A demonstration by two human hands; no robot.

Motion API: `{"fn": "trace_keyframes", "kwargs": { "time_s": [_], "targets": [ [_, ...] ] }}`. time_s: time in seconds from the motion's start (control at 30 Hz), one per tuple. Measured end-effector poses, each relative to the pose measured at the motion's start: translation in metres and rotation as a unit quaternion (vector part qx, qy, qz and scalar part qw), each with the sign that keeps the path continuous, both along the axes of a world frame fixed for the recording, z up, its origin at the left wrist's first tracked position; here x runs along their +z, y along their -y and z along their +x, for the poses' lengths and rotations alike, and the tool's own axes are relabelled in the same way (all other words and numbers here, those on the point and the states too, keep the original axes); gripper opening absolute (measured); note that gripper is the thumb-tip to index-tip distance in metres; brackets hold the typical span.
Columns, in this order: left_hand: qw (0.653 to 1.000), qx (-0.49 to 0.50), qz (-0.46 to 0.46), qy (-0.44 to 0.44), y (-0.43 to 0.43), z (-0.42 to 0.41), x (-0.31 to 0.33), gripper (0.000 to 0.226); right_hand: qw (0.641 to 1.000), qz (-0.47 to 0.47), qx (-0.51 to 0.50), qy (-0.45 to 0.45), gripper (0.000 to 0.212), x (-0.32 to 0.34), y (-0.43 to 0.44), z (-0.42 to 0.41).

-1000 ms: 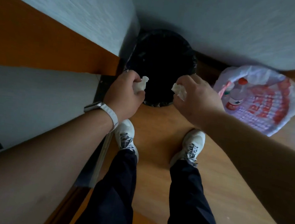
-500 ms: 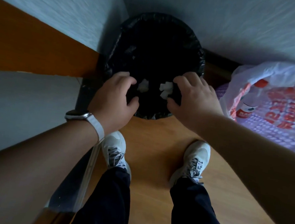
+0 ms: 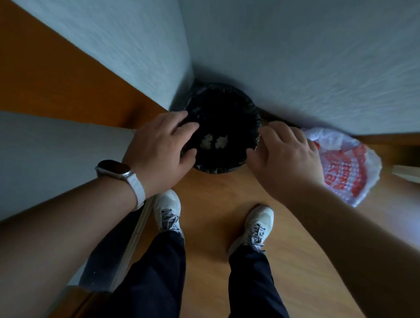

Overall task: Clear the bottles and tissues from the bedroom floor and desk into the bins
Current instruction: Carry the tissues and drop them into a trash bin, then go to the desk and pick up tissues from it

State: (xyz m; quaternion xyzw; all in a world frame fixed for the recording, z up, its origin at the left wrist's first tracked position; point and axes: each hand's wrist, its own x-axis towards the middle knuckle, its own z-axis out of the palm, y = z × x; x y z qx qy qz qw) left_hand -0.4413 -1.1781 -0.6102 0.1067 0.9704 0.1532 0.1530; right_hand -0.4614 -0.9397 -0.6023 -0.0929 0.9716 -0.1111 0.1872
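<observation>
My left hand [image 3: 162, 144] hangs over the left rim of the bin [image 3: 227, 89] and my right hand [image 3: 286, 157] over its right rim. The fingers of both are loosely spread and hold nothing. I cannot tell whether they touch the liner. The two tissues [image 3: 207, 141] lie side by side at the bottom of the bin, straight below the gap between my hands, so I judge this drop done. The bin stands in the far corner, just beyond my shoes [image 3: 168, 209]. A white bag [image 3: 346, 169] with red print sits on the floor [image 3: 226, 192] just right of the bin, partly behind my right hand, which is the nearer one to it. Nothing else to clear is in view, so I expect to turn away from this corner.
</observation>
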Motion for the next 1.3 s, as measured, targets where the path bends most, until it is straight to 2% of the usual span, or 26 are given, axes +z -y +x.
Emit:
{"fn": "trace_keyframes", "kwargs": {
  "time_s": [0.23,0.4,0.7,0.97,1.3],
  "targets": [
    [0.996,-0.048,-0.003,-0.072,0.005,-0.003,0.113,0.047,1.0,0.016,-0.004,-0.022,0.048,0.128,0.002,0.008],
    [0.993,-0.067,0.006,-0.101,0.003,-0.008,0.187,0.049,0.998,0.018,-0.045,-0.05,0.046,0.213,-0.003,0.014],
    [0.971,-0.154,0.025,-0.182,-0.005,-0.018,0.315,0.049,0.988,0.079,-0.077,-0.111,0.049,0.342,-0.013,0.052],
    [0.937,-0.233,0.033,-0.258,-0.047,-0.022,0.41,0.045,0.972,0.08,-0.139,-0.17,0.048,0.416,-0.046,0.087],
    [0.903,-0.284,0.031,-0.319,-0.175,0.009,0.471,0.043,0.953,0.069,-0.192,-0.223,0.05,0.478,-0.168,0.149]
  ]
}}
